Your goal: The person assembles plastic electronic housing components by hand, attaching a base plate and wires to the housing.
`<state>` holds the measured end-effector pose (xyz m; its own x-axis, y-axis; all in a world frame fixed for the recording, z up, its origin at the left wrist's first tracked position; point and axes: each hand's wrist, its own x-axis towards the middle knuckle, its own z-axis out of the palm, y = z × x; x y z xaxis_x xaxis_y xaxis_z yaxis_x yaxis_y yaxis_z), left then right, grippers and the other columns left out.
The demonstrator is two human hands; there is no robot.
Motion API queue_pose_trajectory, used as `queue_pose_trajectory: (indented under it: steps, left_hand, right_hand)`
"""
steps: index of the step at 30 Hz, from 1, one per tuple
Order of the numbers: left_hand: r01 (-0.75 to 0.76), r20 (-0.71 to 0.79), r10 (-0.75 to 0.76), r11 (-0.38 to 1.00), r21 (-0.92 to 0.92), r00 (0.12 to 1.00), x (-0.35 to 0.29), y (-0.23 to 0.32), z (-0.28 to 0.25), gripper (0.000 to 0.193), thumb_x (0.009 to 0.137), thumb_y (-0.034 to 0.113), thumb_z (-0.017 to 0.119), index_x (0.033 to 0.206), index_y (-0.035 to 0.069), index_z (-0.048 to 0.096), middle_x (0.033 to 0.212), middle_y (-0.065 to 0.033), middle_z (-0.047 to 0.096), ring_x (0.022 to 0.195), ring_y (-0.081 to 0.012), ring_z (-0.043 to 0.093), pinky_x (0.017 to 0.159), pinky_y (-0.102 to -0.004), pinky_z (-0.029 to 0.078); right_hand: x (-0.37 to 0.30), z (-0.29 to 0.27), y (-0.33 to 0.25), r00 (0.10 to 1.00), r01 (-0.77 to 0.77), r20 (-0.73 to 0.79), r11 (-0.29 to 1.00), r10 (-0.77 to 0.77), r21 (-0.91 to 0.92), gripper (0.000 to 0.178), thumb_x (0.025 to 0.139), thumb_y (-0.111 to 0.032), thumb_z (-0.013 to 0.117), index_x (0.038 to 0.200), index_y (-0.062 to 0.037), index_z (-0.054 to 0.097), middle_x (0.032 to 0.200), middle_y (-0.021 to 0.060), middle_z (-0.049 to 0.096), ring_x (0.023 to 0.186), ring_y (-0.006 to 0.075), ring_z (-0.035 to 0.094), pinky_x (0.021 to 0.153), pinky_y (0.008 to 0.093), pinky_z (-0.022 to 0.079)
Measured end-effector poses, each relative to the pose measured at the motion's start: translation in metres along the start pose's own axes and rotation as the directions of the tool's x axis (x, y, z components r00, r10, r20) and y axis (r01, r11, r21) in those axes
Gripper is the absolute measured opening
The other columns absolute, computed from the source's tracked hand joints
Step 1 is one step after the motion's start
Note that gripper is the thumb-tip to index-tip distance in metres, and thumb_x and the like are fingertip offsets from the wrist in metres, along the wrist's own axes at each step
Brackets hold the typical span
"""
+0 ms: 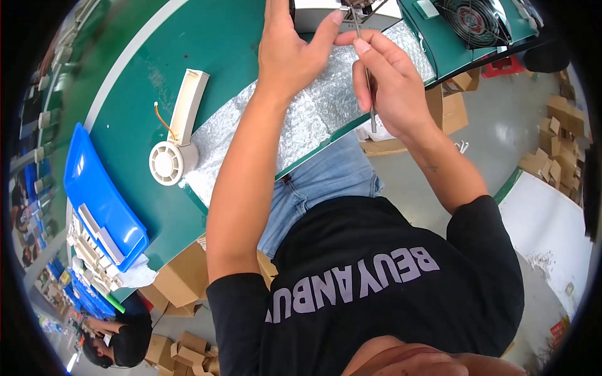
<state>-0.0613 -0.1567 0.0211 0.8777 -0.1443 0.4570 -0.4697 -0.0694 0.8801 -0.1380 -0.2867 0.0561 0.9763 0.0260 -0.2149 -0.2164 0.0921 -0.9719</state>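
At the top edge a white device [308, 20] with dark metal parts at its opening stands on a crinkled silver foil mat [304, 128]. My left hand [285, 59] lies against the device's left side, thumb stretched along its front; its other fingertips run out of view. Between thumb and fingers my right hand [396, 91] grips a thin grey metal tool [374, 119] shaped like a rod. The tool's upper end reaches the metal parts, close to my left thumb; its exact contact is too small to tell.
Left of the mat lie a round white fan-like part [167, 164] with a cream channel [189, 103] and wire. A blue tray [100, 194] sits at the green table's [229, 37] left edge. A black fan [473, 22] stands far right. Cardboard boxes [182, 276] and another person [122, 341] are beyond.
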Motion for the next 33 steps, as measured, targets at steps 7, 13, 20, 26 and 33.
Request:
queue_pose_trajectory:
  steps: [7, 13, 20, 26, 33]
  left_hand:
    - [0.086, -0.01, -0.088, 0.992, -0.092, 0.996, 0.003, -0.003, -0.002, 0.063, 0.09, 0.01, 0.064, 0.143, -0.004, 0.033, 0.13, -0.0216, 0.053, 0.116, -0.0263, 0.056, 0.097, -0.0336, 0.045]
    - [0.126, -0.023, -0.135, 0.962, -0.241, 0.991, 0.004, -0.001, -0.001, 0.06, 0.09, 0.009, 0.063, 0.142, -0.004, 0.036, 0.13, -0.0214, 0.053, 0.117, -0.0271, 0.056, 0.098, -0.0346, 0.045]
    - [0.126, -0.036, -0.137, 0.969, -0.214, 0.99, 0.003, -0.006, -0.002, 0.061, 0.088, 0.01, 0.065, 0.14, -0.004, 0.038, 0.13, -0.0217, 0.054, 0.116, -0.0277, 0.057, 0.097, -0.0357, 0.046]
    - [0.151, -0.045, -0.162, 0.97, -0.189, 0.986, 0.004, -0.001, -0.002, 0.06, 0.088, 0.01, 0.067, 0.14, -0.003, 0.04, 0.13, -0.0213, 0.054, 0.116, -0.027, 0.057, 0.096, -0.0356, 0.046]
    - [0.149, -0.043, -0.16, 0.972, -0.182, 0.986, 0.005, 0.0, -0.001, 0.06, 0.088, 0.009, 0.067, 0.139, -0.003, 0.04, 0.13, -0.0212, 0.054, 0.116, -0.0267, 0.057, 0.096, -0.0355, 0.046]
  right_hand:
    - [-0.005, 0.003, 0.001, 0.998, 0.055, -0.03, 0.993, -0.059, -0.105, 0.03, 0.103, -0.02, 0.039, 0.116, -0.0016, 0.059, 0.05, -0.0003, 0.05, 0.041, 0.0052, 0.043, 0.043, 0.0202, 0.034]
    - [-0.005, 0.0, -0.003, 0.997, 0.024, -0.066, 0.997, -0.029, -0.068, 0.03, 0.103, -0.019, 0.039, 0.116, -0.0014, 0.06, 0.05, -0.0007, 0.049, 0.04, 0.0045, 0.041, 0.042, 0.0193, 0.031]
    - [-0.005, 0.005, -0.006, 0.99, 0.008, -0.137, 0.993, -0.024, -0.115, 0.035, 0.103, -0.023, 0.04, 0.121, -0.0011, 0.061, 0.046, -0.0046, 0.04, 0.037, 0.0027, 0.031, 0.041, 0.0182, 0.024]
    - [-0.003, -0.003, -0.012, 0.993, -0.025, -0.116, 0.995, 0.013, -0.1, 0.036, 0.102, -0.021, 0.041, 0.122, 0.0012, 0.061, 0.045, -0.0047, 0.039, 0.036, 0.0022, 0.03, 0.039, 0.0188, 0.024]
    - [-0.002, -0.018, -0.015, 0.999, -0.035, 0.0, 0.999, 0.035, -0.004, 0.031, 0.101, -0.02, 0.046, 0.116, -0.002, 0.065, 0.047, -0.0038, 0.043, 0.038, 0.0032, 0.035, 0.04, 0.0193, 0.027]
